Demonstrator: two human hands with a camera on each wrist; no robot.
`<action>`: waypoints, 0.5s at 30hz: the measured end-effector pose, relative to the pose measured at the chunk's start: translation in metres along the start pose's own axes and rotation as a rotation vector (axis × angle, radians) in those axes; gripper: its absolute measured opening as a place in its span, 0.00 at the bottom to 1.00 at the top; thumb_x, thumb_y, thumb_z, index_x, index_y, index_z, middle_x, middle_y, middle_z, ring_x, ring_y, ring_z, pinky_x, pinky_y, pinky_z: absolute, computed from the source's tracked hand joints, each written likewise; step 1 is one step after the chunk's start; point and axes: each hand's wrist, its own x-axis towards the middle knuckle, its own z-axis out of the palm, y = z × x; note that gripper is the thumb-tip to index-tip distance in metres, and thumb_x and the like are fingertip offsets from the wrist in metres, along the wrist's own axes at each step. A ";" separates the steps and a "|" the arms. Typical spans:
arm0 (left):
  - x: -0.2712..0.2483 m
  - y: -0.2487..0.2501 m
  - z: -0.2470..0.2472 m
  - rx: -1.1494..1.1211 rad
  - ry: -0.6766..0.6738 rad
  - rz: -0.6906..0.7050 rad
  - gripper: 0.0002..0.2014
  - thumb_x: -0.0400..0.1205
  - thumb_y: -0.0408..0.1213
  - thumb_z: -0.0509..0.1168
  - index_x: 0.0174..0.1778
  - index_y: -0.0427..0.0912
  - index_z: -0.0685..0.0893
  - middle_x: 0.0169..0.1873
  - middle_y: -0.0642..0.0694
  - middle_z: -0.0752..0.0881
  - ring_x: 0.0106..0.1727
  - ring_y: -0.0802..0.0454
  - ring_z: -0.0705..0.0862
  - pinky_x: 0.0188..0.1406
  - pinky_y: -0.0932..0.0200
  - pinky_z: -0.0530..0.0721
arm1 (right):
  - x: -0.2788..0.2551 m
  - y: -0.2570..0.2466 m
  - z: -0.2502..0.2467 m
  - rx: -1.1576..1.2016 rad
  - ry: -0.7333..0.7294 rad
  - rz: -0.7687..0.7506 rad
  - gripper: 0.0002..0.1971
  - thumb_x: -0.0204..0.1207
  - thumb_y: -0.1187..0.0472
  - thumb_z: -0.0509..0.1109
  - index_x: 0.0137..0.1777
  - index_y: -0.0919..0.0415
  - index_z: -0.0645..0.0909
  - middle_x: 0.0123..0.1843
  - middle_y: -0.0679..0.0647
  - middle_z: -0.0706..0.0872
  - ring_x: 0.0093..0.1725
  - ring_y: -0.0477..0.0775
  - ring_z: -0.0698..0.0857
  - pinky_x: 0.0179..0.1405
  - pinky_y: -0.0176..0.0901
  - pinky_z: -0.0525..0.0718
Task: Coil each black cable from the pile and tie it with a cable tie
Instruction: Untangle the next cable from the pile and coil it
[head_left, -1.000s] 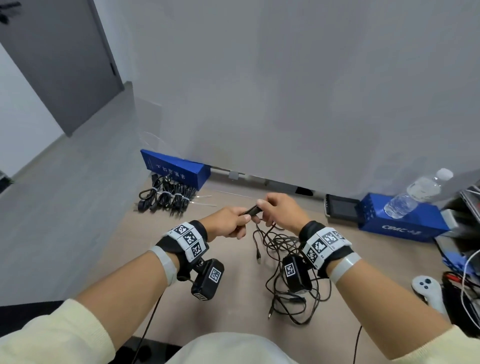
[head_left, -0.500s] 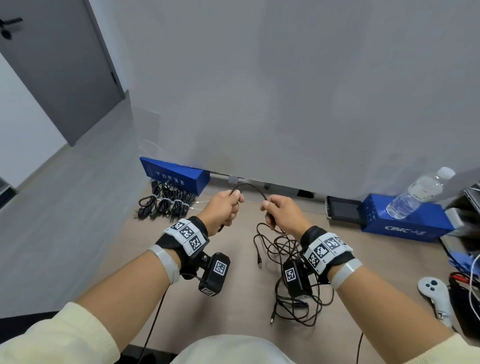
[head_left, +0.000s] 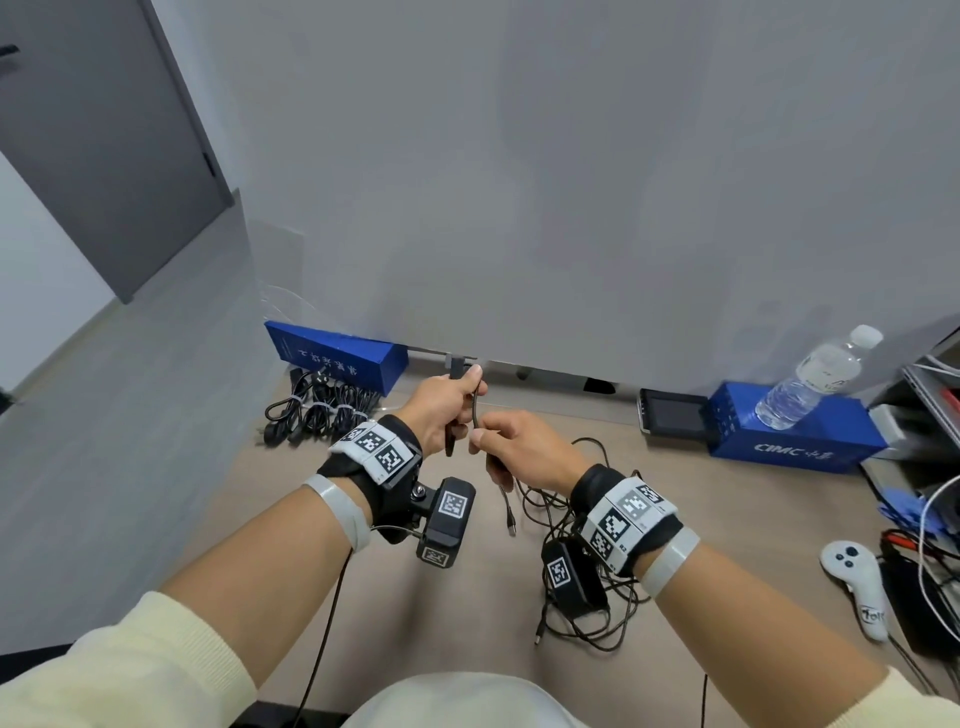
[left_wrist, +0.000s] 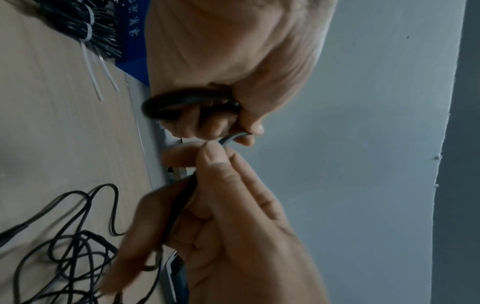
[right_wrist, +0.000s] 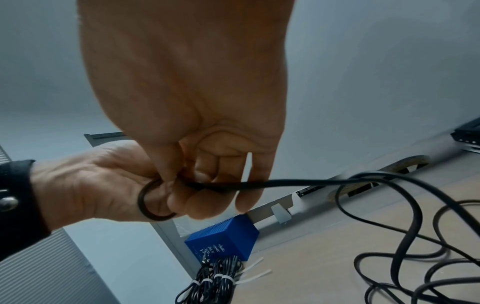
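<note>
- The left hand has its fingers curled round the first small loop of the cable; the right hand pinches the same cable just below, thumb against forefinger.
- The loop is small and held by only a few fingers. If that hold slackens while the right hand feeds the next turn, the loop probably springs open.
- The rest of the cable trails down from the right fingers into the tangled pile on the worktop beneath the right wrist. A pull could snag it on another lead and drag the whole pile along.
- Twist may build up in the cable, so the turns may kink instead of lying flat.
- Tied bundles lie well to the left of the left fingers, with loose ties just beside them. Reaching for a tie means freeing one hand, which is when the coil is most likely to slip.
</note>
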 end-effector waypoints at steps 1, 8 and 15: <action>-0.001 0.000 0.000 -0.009 0.014 0.000 0.14 0.89 0.46 0.62 0.42 0.42 0.81 0.27 0.49 0.75 0.28 0.54 0.74 0.30 0.59 0.72 | 0.000 0.002 0.001 0.002 -0.015 -0.007 0.12 0.87 0.55 0.60 0.44 0.54 0.81 0.27 0.51 0.85 0.24 0.50 0.81 0.32 0.41 0.79; 0.002 0.020 -0.023 -0.391 0.050 0.003 0.17 0.90 0.49 0.59 0.38 0.44 0.75 0.18 0.53 0.67 0.17 0.59 0.64 0.16 0.64 0.64 | -0.012 0.048 -0.004 -0.141 -0.129 0.062 0.11 0.86 0.56 0.64 0.45 0.55 0.85 0.29 0.46 0.79 0.27 0.44 0.76 0.33 0.37 0.77; 0.009 0.020 -0.039 -0.099 0.182 0.135 0.16 0.91 0.48 0.57 0.40 0.43 0.74 0.20 0.53 0.67 0.17 0.58 0.61 0.15 0.62 0.61 | -0.014 0.077 -0.025 -0.130 0.039 0.233 0.09 0.83 0.58 0.68 0.43 0.58 0.87 0.33 0.50 0.87 0.34 0.53 0.84 0.45 0.54 0.86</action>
